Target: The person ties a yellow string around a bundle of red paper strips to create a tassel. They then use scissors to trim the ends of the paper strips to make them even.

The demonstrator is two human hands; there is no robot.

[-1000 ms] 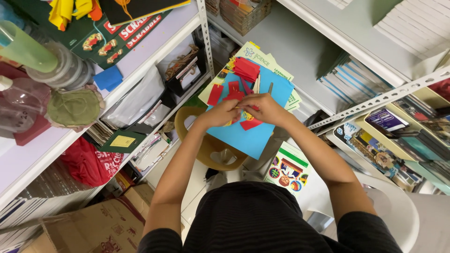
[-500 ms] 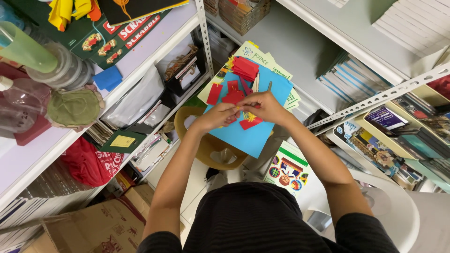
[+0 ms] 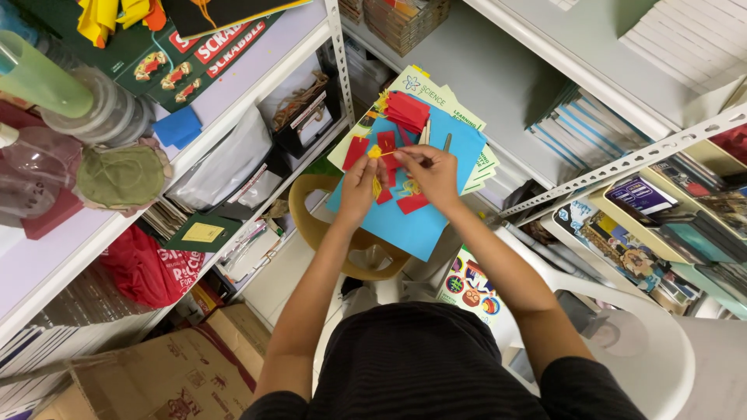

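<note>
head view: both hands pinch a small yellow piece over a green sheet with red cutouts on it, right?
Not quite: the sheet is blue, not green. The head view shows the left hand and right hand pinching a small yellow piece over it, with red cutouts lying on it.

The right hand (image 3: 434, 173) covers part of the blue sheet (image 3: 420, 225) and some red paper pieces (image 3: 411, 204). The small yellow bit (image 3: 375, 152) pinched between both hands is too small to identify. The left hand (image 3: 359, 187) hides its own fingertips' grip.
</note>
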